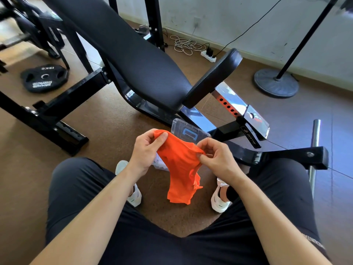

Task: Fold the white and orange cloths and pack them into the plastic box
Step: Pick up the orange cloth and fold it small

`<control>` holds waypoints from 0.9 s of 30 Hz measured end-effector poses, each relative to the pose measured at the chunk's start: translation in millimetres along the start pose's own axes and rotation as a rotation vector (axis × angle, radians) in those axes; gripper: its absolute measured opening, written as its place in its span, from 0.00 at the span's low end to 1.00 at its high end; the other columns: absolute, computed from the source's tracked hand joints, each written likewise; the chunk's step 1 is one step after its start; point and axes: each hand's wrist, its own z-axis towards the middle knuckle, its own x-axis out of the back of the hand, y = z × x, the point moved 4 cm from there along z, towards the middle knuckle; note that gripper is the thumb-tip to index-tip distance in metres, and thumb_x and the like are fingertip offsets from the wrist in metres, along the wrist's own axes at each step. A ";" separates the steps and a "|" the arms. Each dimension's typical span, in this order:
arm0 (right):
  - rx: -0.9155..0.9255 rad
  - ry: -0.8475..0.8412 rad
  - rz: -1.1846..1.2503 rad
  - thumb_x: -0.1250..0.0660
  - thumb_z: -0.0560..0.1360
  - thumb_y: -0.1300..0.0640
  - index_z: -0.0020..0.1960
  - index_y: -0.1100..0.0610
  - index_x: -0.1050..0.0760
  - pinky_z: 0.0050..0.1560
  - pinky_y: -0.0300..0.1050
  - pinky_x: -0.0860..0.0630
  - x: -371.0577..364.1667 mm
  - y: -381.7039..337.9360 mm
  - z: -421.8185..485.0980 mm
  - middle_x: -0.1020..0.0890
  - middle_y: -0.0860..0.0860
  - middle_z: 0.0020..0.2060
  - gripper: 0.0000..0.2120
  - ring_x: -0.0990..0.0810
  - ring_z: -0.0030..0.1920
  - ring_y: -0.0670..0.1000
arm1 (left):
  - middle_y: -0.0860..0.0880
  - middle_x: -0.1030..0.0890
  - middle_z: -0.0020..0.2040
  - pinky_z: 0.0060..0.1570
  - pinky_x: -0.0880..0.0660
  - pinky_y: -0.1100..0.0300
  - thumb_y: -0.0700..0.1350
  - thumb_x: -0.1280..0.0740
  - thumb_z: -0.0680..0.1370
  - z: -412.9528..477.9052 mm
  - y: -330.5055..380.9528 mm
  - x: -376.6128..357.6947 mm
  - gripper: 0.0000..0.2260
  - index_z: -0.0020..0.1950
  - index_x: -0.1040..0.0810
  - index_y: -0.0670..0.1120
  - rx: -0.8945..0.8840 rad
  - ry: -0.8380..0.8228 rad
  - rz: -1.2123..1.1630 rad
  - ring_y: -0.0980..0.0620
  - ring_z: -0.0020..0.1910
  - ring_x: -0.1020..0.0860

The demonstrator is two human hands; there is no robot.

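An orange cloth hangs in the air between my knees, creased and loose at its lower end. My left hand pinches its upper left corner and my right hand pinches its upper right edge. Just beyond the cloth, on the floor, lies a clear plastic box with a blue handle on its lid, partly hidden by the cloth. A bit of white cloth shows on the floor behind the orange one, mostly covered.
A black weight bench fills the space ahead, its frame running to the right. A weight plate lies at the left, a stand base and power strip at the back. My white shoes rest on the brown floor.
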 end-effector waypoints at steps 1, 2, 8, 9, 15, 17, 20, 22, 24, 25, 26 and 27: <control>0.013 0.001 -0.009 0.33 0.73 0.72 0.52 0.57 0.22 0.49 0.64 0.20 -3.4 -2.1 -1.8 0.16 0.54 0.44 0.14 0.17 0.46 0.59 | 0.51 0.17 0.40 0.43 0.24 0.62 0.43 0.31 0.80 0.1 0.8 0.0 0.05 0.46 0.16 0.47 -0.008 0.006 -0.002 0.55 0.42 0.20; 0.032 0.000 -0.014 0.35 0.72 0.72 0.55 0.54 0.23 0.48 0.64 0.21 -6.4 -5.6 -3.6 0.16 0.53 0.45 0.17 0.18 0.46 0.60 | 0.52 0.17 0.40 0.43 0.24 0.62 0.44 0.31 0.80 0.3 1.6 0.4 0.05 0.45 0.16 0.49 -0.012 0.015 -0.008 0.56 0.41 0.20; 0.203 -0.243 -0.222 0.41 0.70 0.75 0.61 0.51 0.18 0.49 0.42 0.22 -18.3 -43.3 -6.1 0.18 0.43 0.57 0.29 0.19 0.55 0.45 | 0.51 0.18 0.38 0.40 0.25 0.63 0.40 0.31 0.80 11.0 20.9 5.3 0.04 0.47 0.17 0.43 -0.070 0.078 0.018 0.57 0.38 0.22; 0.217 -0.289 -0.245 0.42 0.70 0.76 0.62 0.51 0.18 0.47 0.35 0.25 -18.6 -48.3 -4.1 0.19 0.42 0.57 0.30 0.20 0.54 0.42 | 0.50 0.19 0.38 0.40 0.25 0.63 0.39 0.31 0.80 13.4 26.8 6.3 0.04 0.47 0.17 0.41 -0.087 0.082 0.030 0.58 0.37 0.23; 0.324 -0.274 -0.426 0.44 0.68 0.75 0.64 0.55 0.19 0.48 0.30 0.29 -7.9 -85.3 17.0 0.17 0.47 0.57 0.31 0.20 0.51 0.41 | 0.49 0.19 0.39 0.40 0.26 0.58 0.41 0.29 0.79 26.8 65.0 13.0 0.05 0.46 0.17 0.40 -0.186 0.113 0.060 0.55 0.39 0.24; 0.374 -0.180 -0.440 0.42 0.67 0.76 0.63 0.58 0.18 0.50 0.27 0.31 0.0 -103.8 22.6 0.17 0.46 0.56 0.30 0.22 0.51 0.35 | 0.53 0.20 0.37 0.39 0.27 0.61 0.41 0.30 0.79 29.9 84.2 15.7 0.05 0.44 0.18 0.42 -0.255 0.157 0.068 0.57 0.37 0.25; 0.409 -0.057 -0.420 0.41 0.67 0.76 0.62 0.59 0.19 0.48 0.27 0.30 13.4 -129.3 26.6 0.20 0.40 0.52 0.29 0.22 0.49 0.32 | 0.58 0.23 0.34 0.36 0.31 0.64 0.43 0.31 0.80 34.6 109.7 21.4 0.07 0.42 0.20 0.48 -0.363 0.217 0.091 0.61 0.34 0.28; 0.403 -0.021 -0.425 0.40 0.69 0.76 0.62 0.60 0.18 0.46 0.26 0.31 17.9 -138.5 30.2 0.20 0.40 0.50 0.26 0.22 0.47 0.31 | 0.54 0.26 0.33 0.33 0.34 0.63 0.45 0.31 0.80 39.5 114.5 21.5 0.09 0.40 0.21 0.49 -0.354 0.204 0.132 0.60 0.33 0.31; 0.379 -0.003 -0.417 0.37 0.72 0.74 0.61 0.60 0.17 0.46 0.26 0.31 17.8 -141.6 33.3 0.19 0.44 0.50 0.22 0.22 0.46 0.32 | 0.52 0.28 0.33 0.31 0.36 0.64 0.46 0.31 0.81 41.8 111.5 20.1 0.11 0.39 0.23 0.47 -0.318 0.188 0.162 0.61 0.31 0.32; 0.374 0.005 -0.418 0.35 0.73 0.73 0.61 0.59 0.17 0.46 0.27 0.30 16.7 -143.3 34.2 0.18 0.45 0.50 0.20 0.22 0.47 0.34 | 0.52 0.28 0.32 0.30 0.37 0.64 0.45 0.31 0.81 42.4 109.9 19.9 0.11 0.39 0.23 0.46 -0.310 0.194 0.171 0.61 0.30 0.33; 0.370 0.013 -0.424 0.35 0.74 0.72 0.62 0.58 0.17 0.47 0.29 0.29 14.5 -145.2 34.9 0.18 0.44 0.51 0.20 0.21 0.48 0.37 | 0.54 0.28 0.32 0.30 0.36 0.65 0.45 0.31 0.81 42.9 109.0 19.9 0.11 0.39 0.23 0.46 -0.305 0.205 0.177 0.63 0.30 0.33; 0.367 0.021 -0.429 0.34 0.73 0.71 0.62 0.57 0.17 0.47 0.30 0.28 12.6 -147.4 35.4 0.17 0.44 0.52 0.21 0.20 0.49 0.40 | 0.55 0.27 0.32 0.31 0.35 0.66 0.44 0.31 0.81 43.2 108.3 20.5 0.10 0.40 0.22 0.47 -0.300 0.216 0.174 0.63 0.30 0.32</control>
